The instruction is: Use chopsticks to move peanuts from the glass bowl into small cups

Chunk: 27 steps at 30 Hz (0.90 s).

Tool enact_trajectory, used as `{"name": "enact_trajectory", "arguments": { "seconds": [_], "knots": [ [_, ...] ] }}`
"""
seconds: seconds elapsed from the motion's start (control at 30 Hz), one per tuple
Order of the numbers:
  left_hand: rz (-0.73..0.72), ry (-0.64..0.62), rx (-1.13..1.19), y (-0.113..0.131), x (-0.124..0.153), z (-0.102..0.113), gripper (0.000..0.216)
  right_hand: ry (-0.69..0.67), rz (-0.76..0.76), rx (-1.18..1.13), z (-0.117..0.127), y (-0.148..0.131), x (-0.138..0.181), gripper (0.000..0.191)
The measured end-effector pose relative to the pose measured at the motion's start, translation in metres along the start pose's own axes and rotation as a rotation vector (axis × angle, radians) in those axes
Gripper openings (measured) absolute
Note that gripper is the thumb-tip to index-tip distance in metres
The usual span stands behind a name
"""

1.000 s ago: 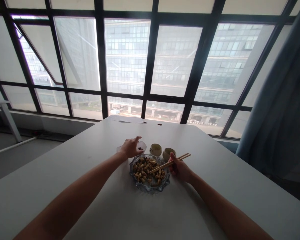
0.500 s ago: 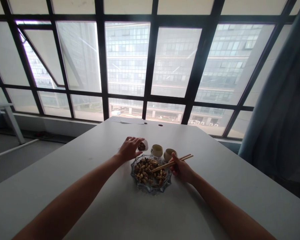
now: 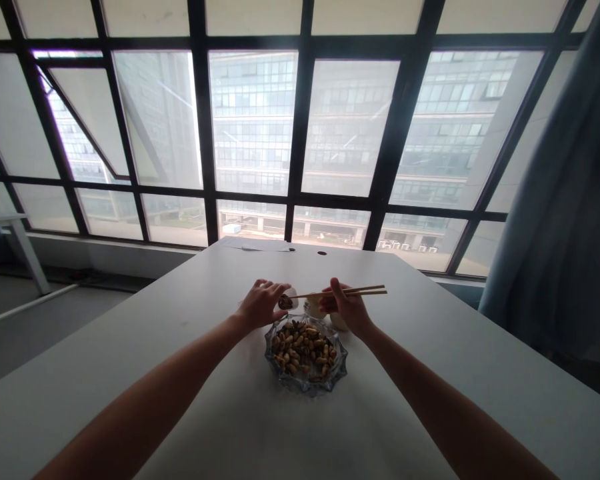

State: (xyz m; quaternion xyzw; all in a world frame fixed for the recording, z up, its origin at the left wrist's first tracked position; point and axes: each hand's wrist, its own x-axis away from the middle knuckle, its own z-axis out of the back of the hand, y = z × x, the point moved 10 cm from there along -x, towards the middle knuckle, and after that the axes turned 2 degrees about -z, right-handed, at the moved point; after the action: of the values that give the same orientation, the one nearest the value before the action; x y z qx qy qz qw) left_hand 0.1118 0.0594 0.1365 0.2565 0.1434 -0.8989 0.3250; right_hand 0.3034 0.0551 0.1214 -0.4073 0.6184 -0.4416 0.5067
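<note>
A glass bowl (image 3: 306, 383) full of peanuts (image 3: 303, 347) stands on the white table (image 3: 230, 413) in front of me. My left hand (image 3: 260, 303) grips a small white cup (image 3: 289, 298) with dark contents just behind the bowl and tilts it toward me. My right hand (image 3: 344, 308) is closed on a pair of wooden chopsticks (image 3: 350, 291), held nearly level with their tips at the tilted cup. A small beige cup (image 3: 313, 308) stands between the hands, partly hidden by the right hand.
A sheet of paper (image 3: 260, 246) and a small dark spot (image 3: 322, 253) lie at the table's far edge. Behind stands a large black-framed window; a blue-grey curtain (image 3: 560, 213) hangs at the right. A white table leg (image 3: 23, 250) shows at the far left.
My right hand has lifted the chopsticks out of the peanut bowl and swung their tips left to the small cup. My left hand has closed on that cup and tilted it.
</note>
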Motion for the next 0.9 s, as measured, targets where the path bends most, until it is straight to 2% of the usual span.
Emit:
{"name": "enact_trajectory", "arguments": {
  "seconds": [0.1, 0.2, 0.3, 0.4, 0.47, 0.53, 0.73, 0.8, 0.9],
  "knots": [
    [0.019, -0.027, -0.021, 0.0, -0.002, 0.0, 0.059, -0.006, 0.056, 0.087, -0.009, -0.006, 0.005, 0.066],
    [0.057, -0.086, -0.054, -0.004, -0.005, -0.006, 0.058, -0.022, 0.114, 0.143, 0.0, -0.018, 0.016, 0.066],
    [0.107, -0.173, -0.087, -0.012, -0.008, -0.016, 0.06, -0.124, 0.055, 0.174, 0.01, -0.024, 0.028, 0.067],
    [0.174, -0.225, -0.077, -0.022, -0.008, -0.022, 0.061, -0.338, -0.083, 0.275, 0.004, -0.016, 0.043, 0.065],
    [0.197, -0.223, -0.053, -0.027, -0.004, -0.022, 0.06, -0.418, -0.154, 0.325, 0.001, -0.007, 0.052, 0.065],
    [0.198, -0.18, -0.026, -0.031, 0.004, -0.016, 0.056, -0.406, -0.164, 0.333, 0.002, -0.003, 0.055, 0.064],
    [0.326, 0.095, 0.113, -0.064, 0.049, 0.008, 0.048, -0.159, 0.007, 0.255, 0.02, -0.017, 0.044, 0.063],
    [0.401, 0.192, 0.226, -0.078, 0.066, 0.006, 0.048, -0.176, 0.018, 0.248, 0.02, -0.021, 0.045, 0.061],
    [0.474, 0.288, 0.385, -0.09, 0.085, -0.006, 0.05, -0.296, -0.023, 0.27, 0.01, -0.023, 0.051, 0.058]
  ]
}}
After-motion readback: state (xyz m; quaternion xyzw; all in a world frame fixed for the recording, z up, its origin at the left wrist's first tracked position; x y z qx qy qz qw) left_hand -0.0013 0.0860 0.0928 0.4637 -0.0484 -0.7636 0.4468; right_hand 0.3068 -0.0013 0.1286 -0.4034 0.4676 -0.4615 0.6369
